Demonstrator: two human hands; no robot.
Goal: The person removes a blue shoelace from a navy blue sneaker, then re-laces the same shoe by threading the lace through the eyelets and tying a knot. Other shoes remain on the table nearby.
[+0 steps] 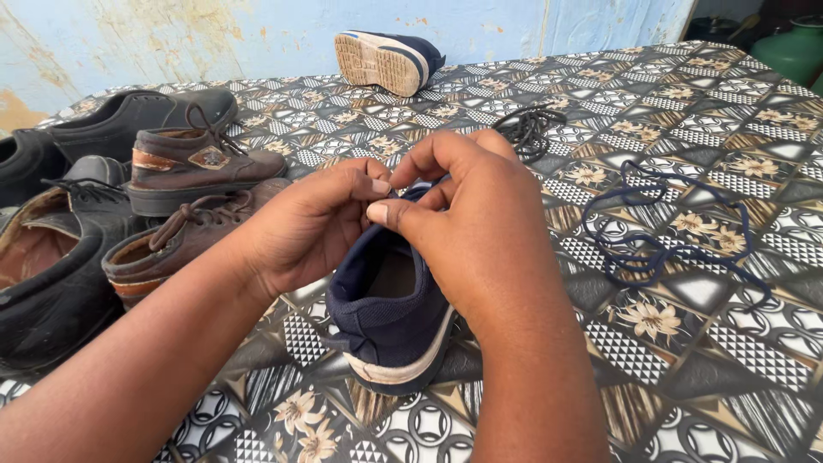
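Observation:
A navy blue canvas shoe (390,317) with a white sole stands on the patterned table (686,343), heel toward me. My left hand (304,227) and my right hand (467,214) meet over its front, fingers pinched together at the lacing area. The shoe's front is hidden under my hands, and I cannot make out a lace between the fingers. A loose navy lace (660,231) lies coiled on the table to the right of my right hand.
A matching navy shoe (386,58) lies on its side at the far edge by the blue wall. A black lace (527,127) lies behind my hands. Brown lace-up shoes (193,163) and black shoes (51,274) crowd the left side.

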